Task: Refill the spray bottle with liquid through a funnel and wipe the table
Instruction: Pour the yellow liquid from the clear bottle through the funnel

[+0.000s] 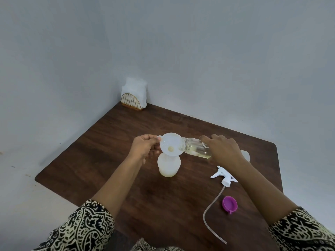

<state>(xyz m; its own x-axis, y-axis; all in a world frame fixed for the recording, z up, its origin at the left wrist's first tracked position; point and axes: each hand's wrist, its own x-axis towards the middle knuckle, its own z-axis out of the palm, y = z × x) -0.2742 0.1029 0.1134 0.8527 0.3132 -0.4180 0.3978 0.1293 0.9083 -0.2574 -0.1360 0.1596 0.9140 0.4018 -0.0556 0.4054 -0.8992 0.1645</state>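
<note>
A white translucent spray bottle (169, 166) stands uncapped near the middle of the dark wooden table (112, 142). A white funnel (171, 144) sits in its neck, and my left hand (145, 147) pinches the funnel's rim tab. My right hand (223, 151) grips a clear bottle (196, 147) tipped on its side, mouth over the funnel's right edge, with pale yellow liquid inside. A little liquid pools at the funnel's hole.
The white trigger sprayer head (224, 177) with its long dip tube (208, 214) lies to the right of the bottle. A purple cap (229, 204) lies near it. A gold wire napkin holder (133, 96) with white napkins stands in the far corner against the wall. A white object (246, 155) shows behind my right hand.
</note>
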